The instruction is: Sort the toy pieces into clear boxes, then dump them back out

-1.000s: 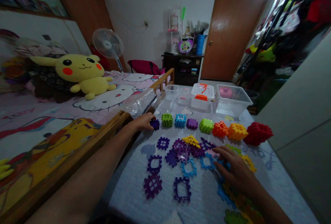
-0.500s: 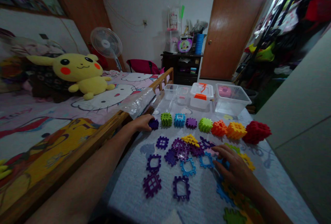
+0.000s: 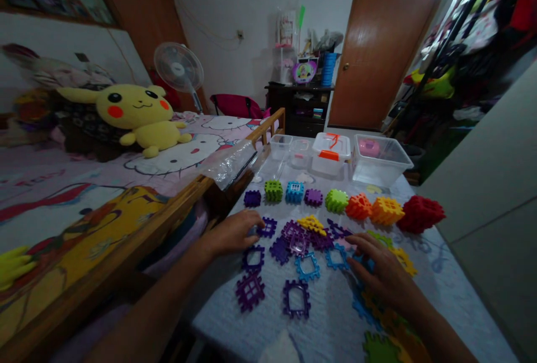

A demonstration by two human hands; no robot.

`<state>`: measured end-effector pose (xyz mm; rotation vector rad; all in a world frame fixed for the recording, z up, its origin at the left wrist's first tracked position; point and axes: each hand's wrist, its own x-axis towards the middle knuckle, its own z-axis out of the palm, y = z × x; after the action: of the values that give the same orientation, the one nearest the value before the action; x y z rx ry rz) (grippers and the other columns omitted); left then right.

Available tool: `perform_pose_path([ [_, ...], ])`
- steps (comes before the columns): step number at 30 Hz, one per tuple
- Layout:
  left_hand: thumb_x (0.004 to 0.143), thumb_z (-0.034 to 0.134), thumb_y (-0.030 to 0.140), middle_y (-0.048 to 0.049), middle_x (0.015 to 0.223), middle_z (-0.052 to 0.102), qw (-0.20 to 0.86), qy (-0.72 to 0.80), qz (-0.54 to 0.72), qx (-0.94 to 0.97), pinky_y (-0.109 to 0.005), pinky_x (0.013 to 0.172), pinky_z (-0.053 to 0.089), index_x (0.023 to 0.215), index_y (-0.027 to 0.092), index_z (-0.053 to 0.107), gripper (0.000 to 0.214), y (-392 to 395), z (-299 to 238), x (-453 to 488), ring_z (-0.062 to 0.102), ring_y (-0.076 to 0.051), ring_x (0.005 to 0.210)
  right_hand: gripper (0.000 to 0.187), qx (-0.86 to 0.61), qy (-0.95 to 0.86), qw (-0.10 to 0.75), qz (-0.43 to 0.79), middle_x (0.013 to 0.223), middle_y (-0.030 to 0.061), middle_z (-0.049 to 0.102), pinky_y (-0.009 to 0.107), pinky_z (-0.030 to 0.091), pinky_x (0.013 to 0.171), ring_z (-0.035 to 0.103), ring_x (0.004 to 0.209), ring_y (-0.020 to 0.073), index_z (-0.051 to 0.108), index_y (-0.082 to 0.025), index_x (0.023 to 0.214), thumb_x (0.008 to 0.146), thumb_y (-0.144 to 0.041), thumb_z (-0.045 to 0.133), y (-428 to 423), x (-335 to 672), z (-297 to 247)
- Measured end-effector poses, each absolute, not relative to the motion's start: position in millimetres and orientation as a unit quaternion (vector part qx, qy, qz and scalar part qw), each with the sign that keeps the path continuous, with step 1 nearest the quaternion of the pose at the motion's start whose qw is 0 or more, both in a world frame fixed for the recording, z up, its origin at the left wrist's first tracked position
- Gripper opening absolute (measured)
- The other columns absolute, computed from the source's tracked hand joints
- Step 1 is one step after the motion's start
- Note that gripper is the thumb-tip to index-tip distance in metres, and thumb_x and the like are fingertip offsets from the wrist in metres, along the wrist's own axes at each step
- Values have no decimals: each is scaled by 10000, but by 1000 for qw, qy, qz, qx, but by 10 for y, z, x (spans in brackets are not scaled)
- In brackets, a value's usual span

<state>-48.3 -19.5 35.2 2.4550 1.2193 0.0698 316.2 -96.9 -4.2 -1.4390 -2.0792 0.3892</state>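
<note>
My left hand (image 3: 237, 232) is over the table's left side, thumb and forefinger apart, fingertips at the left edge of a purple window-pattern building tile (image 3: 268, 227). Beyond it sits a dark purple tile stack (image 3: 252, 198). My right hand (image 3: 380, 265) hovers low or rests among the tiles on the right, fingers stretched and spread, covering part of some blue pieces. Left of its fingertips lies a light blue frame tile (image 3: 337, 257). A heap of purple tiles (image 3: 297, 241) and a yellow triangular piece (image 3: 311, 224) lie between my hands.
Sorted stacks stand in a row behind, from a green stack (image 3: 273, 191) to a red stack (image 3: 420, 213). Clear plastic boxes (image 3: 380, 164) line the far edge. A wooden bed rail (image 3: 184, 198) runs along the left. Green and orange tiles lie front right.
My left hand has let go of the dark purple stack and moved nearer, to the purple window-pattern tile. My right hand has stayed nearly still. The view has shifted slightly.
</note>
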Motion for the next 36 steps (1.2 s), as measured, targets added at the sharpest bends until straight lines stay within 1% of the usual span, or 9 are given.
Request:
perform_pose_path([
  [3,767,630,201,-57,1062,639,219,459,7,861,-322,938,432,1014,191,638,247,-350,327,-538,581,-228,1062,294,-539,-778,290,143,1121,102,655,370,582,780,679,857,209,629,-218,1139,895,-354,539,-968,3159,-46],
  [7,720,637,196,-35,1000,614,234,479,-15,846,-274,822,447,958,204,616,240,-432,228,-600,594,-202,956,295,-534,-781,292,142,1118,107,657,378,583,774,678,845,211,630,-218,1136,894,-364,543,-969,3142,-46],
  [14,734,559,148,-26,891,611,218,507,17,833,-260,739,445,815,213,603,113,-375,128,-530,604,-183,849,297,-537,-779,286,151,1129,100,649,386,574,799,677,877,217,626,-222,1146,899,-359,535,-968,3153,-29],
  [17,746,558,150,-27,888,623,187,529,24,827,-275,762,446,810,214,611,104,-340,141,-516,609,-189,861,296,-538,-780,285,147,1129,99,648,396,571,817,675,905,224,629,-219,1143,893,-352,541,-966,3164,-39],
  [23,792,574,208,-48,998,630,179,522,77,830,-299,856,462,964,202,620,178,-241,136,-560,612,-203,945,293,-539,-779,277,157,1145,106,630,396,566,814,664,890,212,611,-213,1160,906,-335,533,-972,3160,-52],
  [26,829,551,216,-81,1087,626,165,506,101,840,-337,950,443,1041,196,615,222,-154,130,-483,585,-229,1057,297,-539,-779,276,163,1153,103,628,399,564,818,664,900,215,611,-217,1167,905,-334,536,-974,3161,-54],
  [29,799,598,193,-111,1215,604,157,485,66,858,-371,1033,398,1137,183,604,338,-54,128,-344,543,-259,1170,304,-536,-781,278,162,1168,105,626,411,558,841,661,949,230,609,-222,1180,903,-327,537,-973,3165,-55],
  [33,750,655,183,-101,1177,633,163,474,3,865,-355,993,434,1142,190,620,394,83,123,-214,577,-260,1121,290,-538,-780,281,154,1149,106,636,410,563,827,666,928,227,616,-217,1158,901,-327,540,-974,3161,-37],
  [36,756,650,169,-104,1154,631,155,481,10,863,-342,992,438,1127,178,632,372,157,99,-194,576,-256,1121,291,-535,-781,284,151,1133,105,647,397,572,801,676,886,218,621,-214,1153,899,-327,537,-979,3151,-12],
])
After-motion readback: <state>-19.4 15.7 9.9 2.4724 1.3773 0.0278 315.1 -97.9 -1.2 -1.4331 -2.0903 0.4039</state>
